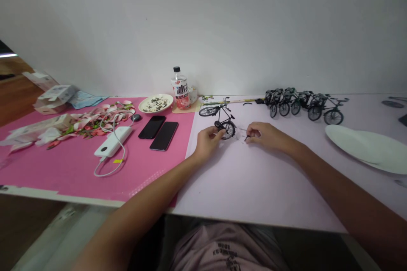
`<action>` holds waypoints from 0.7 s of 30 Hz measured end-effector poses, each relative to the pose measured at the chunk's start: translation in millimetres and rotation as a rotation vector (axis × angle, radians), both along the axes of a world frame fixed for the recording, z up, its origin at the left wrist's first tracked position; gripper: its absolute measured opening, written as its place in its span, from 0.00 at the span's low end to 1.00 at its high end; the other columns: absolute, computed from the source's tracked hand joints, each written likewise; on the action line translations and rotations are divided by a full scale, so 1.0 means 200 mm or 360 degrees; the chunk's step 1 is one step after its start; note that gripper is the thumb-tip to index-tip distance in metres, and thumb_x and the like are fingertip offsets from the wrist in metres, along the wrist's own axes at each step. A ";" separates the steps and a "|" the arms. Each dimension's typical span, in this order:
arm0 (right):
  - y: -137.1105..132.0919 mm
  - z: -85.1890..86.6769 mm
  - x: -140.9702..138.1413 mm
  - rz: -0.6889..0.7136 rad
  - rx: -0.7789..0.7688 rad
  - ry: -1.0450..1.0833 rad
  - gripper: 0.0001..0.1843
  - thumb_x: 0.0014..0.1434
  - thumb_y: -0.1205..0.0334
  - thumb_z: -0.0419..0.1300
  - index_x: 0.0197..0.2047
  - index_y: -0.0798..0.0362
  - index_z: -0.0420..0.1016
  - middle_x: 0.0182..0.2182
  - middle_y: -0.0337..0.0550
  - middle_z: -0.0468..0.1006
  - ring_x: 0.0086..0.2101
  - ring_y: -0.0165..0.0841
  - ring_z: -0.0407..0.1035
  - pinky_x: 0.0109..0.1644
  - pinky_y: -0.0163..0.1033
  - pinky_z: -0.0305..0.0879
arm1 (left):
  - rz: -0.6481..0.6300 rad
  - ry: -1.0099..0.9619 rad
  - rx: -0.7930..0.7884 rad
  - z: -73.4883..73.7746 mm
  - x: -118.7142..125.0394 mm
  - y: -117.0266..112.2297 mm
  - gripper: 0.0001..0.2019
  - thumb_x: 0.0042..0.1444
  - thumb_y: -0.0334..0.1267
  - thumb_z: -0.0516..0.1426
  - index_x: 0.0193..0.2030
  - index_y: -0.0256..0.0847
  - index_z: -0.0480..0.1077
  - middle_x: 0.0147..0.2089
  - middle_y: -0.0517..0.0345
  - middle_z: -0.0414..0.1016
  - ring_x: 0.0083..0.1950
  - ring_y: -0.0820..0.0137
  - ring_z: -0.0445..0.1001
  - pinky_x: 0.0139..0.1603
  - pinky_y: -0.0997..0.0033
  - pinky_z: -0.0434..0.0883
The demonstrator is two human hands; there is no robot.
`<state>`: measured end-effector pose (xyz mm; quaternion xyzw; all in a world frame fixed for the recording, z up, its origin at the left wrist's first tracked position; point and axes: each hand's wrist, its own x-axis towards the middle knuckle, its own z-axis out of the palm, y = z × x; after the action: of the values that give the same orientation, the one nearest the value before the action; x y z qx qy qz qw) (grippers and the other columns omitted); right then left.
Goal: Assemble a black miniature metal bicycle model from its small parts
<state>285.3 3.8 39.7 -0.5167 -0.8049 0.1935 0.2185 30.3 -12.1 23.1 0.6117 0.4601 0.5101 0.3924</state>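
A black miniature bicycle (224, 115) is tilted over the pale tabletop, one wheel toward me and the other farther back to the left. My left hand (208, 140) pinches it low down, near the closer wheel. Just right of that wheel, my right hand (263, 135) is closed with thumb and fingertips together on a small dark piece (246, 137), too small to identify. A few tiny bits and a thin rod lie on the table between the two hands.
Several finished-looking miniature bicycles (302, 103) stand at the back right. White plates (365, 148) lie at the right. On the pink left side are a bowl (155, 103), a bottle (180, 89), two phones (164, 136), a power bank (113, 141) and scattered petals (92, 120).
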 end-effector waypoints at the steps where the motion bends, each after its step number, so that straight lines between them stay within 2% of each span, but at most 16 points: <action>1: -0.02 0.00 -0.02 0.0040 0.0016 0.0101 0.07 0.56 0.57 0.67 0.37 0.48 0.79 0.31 0.39 0.75 0.32 0.35 0.69 0.36 0.38 0.62 | -0.0007 -0.0031 -0.0003 0.00 0.00 0.00 0.22 0.54 0.54 0.64 0.22 0.40 0.64 0.22 0.64 0.59 0.26 0.73 0.62 0.28 0.72 0.55; 5: -0.07 -0.01 -0.11 0.0202 0.0214 0.0259 0.07 0.63 0.57 0.62 0.39 0.47 0.82 0.35 0.42 0.78 0.32 0.33 0.69 0.36 0.39 0.64 | -0.0068 -0.0203 -0.0055 -0.02 -0.01 0.02 0.24 0.51 0.57 0.66 0.24 0.41 0.63 0.24 0.62 0.63 0.31 0.66 0.75 0.29 0.73 0.61; 7: -0.09 -0.02 -0.14 0.0227 0.0282 0.0282 0.08 0.64 0.57 0.62 0.39 0.48 0.83 0.36 0.43 0.79 0.32 0.34 0.71 0.36 0.39 0.65 | -0.0081 -0.0260 -0.0068 -0.03 -0.01 0.03 0.24 0.50 0.57 0.67 0.24 0.41 0.63 0.24 0.62 0.64 0.33 0.64 0.78 0.30 0.73 0.63; 11: -0.11 -0.05 -0.17 0.0230 0.0327 0.0355 0.08 0.65 0.57 0.62 0.38 0.48 0.82 0.37 0.44 0.83 0.33 0.35 0.73 0.35 0.40 0.68 | -0.0091 -0.0328 -0.0113 -0.06 -0.01 0.05 0.24 0.47 0.56 0.70 0.25 0.41 0.65 0.24 0.61 0.68 0.35 0.61 0.81 0.31 0.72 0.66; 15: -0.12 -0.07 -0.19 0.0222 0.0399 0.0405 0.08 0.66 0.56 0.63 0.39 0.48 0.82 0.37 0.43 0.84 0.34 0.35 0.75 0.33 0.40 0.68 | -0.0140 -0.0441 -0.0198 -0.07 -0.01 0.06 0.24 0.45 0.57 0.72 0.30 0.38 0.72 0.30 0.54 0.80 0.37 0.59 0.83 0.34 0.70 0.70; 18: -0.13 -0.07 -0.20 0.0215 0.0593 0.0419 0.08 0.65 0.54 0.65 0.39 0.48 0.82 0.38 0.45 0.81 0.35 0.36 0.73 0.33 0.40 0.68 | -0.0130 -0.0485 -0.0226 -0.07 -0.02 0.07 0.25 0.45 0.59 0.71 0.32 0.37 0.75 0.36 0.47 0.84 0.38 0.58 0.84 0.36 0.68 0.72; 21: -0.15 -0.07 -0.22 0.0214 0.0749 0.0437 0.08 0.66 0.55 0.65 0.39 0.49 0.82 0.33 0.44 0.77 0.32 0.34 0.71 0.34 0.40 0.68 | -0.0110 -0.0474 -0.0237 -0.07 -0.02 0.07 0.26 0.46 0.60 0.71 0.34 0.36 0.77 0.41 0.43 0.85 0.39 0.56 0.85 0.38 0.66 0.73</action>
<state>241.8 -25.9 26.1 -0.3659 -0.8231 0.0835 0.4262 26.4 2.9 9.2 0.5140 0.4121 0.5458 0.5178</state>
